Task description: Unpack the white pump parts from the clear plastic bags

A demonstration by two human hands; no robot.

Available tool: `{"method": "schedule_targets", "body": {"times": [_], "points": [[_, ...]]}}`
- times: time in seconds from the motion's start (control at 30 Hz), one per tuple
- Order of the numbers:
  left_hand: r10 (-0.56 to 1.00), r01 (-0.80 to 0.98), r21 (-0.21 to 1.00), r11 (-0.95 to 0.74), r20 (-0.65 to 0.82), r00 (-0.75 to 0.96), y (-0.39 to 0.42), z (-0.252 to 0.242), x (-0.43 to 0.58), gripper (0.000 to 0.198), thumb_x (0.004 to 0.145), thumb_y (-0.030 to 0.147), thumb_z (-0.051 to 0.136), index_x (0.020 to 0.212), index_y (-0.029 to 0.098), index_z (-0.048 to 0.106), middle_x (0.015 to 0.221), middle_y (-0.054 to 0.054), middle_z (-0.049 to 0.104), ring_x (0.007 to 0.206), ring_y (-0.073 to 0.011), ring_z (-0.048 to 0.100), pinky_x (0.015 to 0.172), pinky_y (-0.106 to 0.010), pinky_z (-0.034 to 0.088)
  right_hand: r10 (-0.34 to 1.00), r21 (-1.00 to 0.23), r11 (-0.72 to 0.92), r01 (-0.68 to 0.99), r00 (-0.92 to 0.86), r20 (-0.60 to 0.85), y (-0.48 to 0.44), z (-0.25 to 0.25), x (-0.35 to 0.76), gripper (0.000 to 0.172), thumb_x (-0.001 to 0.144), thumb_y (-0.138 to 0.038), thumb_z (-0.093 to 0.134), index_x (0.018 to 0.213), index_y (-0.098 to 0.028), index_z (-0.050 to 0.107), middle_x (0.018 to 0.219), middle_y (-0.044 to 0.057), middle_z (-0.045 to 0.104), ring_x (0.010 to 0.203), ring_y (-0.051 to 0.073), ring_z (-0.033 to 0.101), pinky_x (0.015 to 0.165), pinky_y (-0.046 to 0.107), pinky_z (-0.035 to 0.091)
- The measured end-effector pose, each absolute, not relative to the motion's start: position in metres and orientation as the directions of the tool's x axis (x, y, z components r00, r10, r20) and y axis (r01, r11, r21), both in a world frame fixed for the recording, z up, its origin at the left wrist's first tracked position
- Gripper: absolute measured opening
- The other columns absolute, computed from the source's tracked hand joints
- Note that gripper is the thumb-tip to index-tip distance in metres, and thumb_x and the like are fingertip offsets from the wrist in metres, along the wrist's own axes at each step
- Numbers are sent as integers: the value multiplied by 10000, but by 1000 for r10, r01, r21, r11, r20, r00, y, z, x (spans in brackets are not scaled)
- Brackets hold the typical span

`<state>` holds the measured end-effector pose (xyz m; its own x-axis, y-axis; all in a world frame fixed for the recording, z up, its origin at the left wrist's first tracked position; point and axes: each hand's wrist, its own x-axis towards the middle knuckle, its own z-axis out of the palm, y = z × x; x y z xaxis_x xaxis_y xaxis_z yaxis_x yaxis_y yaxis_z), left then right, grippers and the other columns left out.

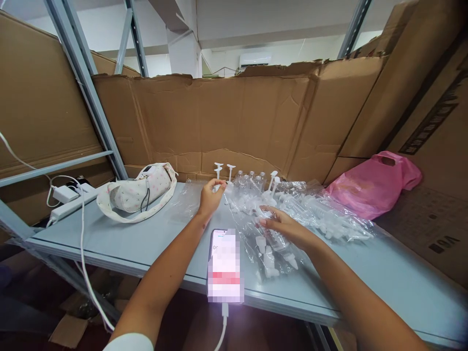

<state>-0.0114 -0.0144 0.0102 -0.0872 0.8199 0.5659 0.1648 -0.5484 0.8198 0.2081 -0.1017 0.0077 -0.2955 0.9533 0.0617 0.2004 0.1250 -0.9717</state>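
Beyond the phone (224,263), the fingers of the right hand (284,224) curve over a clear bag (246,239) of white parts (269,263). Farther, the left hand's fingers bunch (left hand (212,197)) just below a pump (218,168); bottles (252,179) stand rightward. Either hand's grip, I cannot tell.

Well behind the left fingers (218,183), past the bare left forearm (168,265), sits a plain white sleeve (128,343) with a smooth, curved hem. A small mark (204,226) shows nearer those fingers, at the wrist. Behind the right fingers (269,210), the right hand (287,225) and slim right forearm (351,287) are bare
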Motion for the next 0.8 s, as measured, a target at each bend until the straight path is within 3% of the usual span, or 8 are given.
{"method": "schedule_targets", "body": {"times": [0.13, 0.27, 0.4, 0.53, 0.7, 0.8], "points": [[924, 114, 918, -381, 383, 0, -10, 8, -11, 207, 765, 344, 581, 831, 153, 624, 1046, -74, 655, 1000, -179, 582, 894, -313, 433, 963, -977, 110, 184, -264, 59, -101, 8, 208, 440, 674, -411, 708, 1067, -260, 578, 816, 29, 706, 804, 238, 646, 730, 390, 501], [965, -26, 965, -261, 260, -34, -13, 13, -12, 421, 802, 432, 541, 1158, 212, 504, 1215, -93, 566, 1002, -169, 589, 776, -271, 489, 972, -988, 84, 132, -229, 52, -102, 10, 206, 482, 671, -413, 712, 1104, -267, 557, 852, 27, 696, 787, 223, 647, 729, 388, 509], [921, -156, 988, 8, 53, 385, -27, 16, -8, 623, 776, 536, 547, 1294, 223, 400, 1199, -157, 569, 875, -194, 639, 690, -307, 527, 961, -996, 90, 19, -265, 82, -105, 13, 205, 533, 686, -441, 699, 1160, -278, 517, 962, 36, 674, 848, 210, 639, 726, 358, 513], [820, -178, 984, 0, 102, 564, -43, 19, 0, 595, 777, 431, 605, 1305, 237, 413, 1159, -154, 600, 843, -191, 651, 726, -336, 531, 936, -999, 32, 40, -352, 16, -104, 13, 206, 448, 758, -558, 573, 1098, -266, 573, 950, 39, 677, 825, 198, 643, 729, 341, 501], [745, -183, 980, 83, 61, 664, -53, 23, 3, 594, 814, 363, 560, 1358, 290, 335, 1136, -119, 622, 808, -176, 664, 748, -363, 525, 985, -994, 87, -65, -145, 96, -96, 13, 207, 427, 748, -574, 571, 1023, -249, 606, 942, 45, 673, 776, 179, 650, 700, 305, 498], [664, -127, 977, 169, -18, 747, -56, 21, 7, 563, 808, 359, 558, 1336, 277, 380, 1066, -100, 651, 763, -166, 667, 738, -358, 519, 985, -976, 162, -143, -34, 169, -92, 13, 210, 394, 711, -502, 651, 1019, -262, 598, 908, 21, 670, 724, 158, 643, 661, 286, 496]]}}
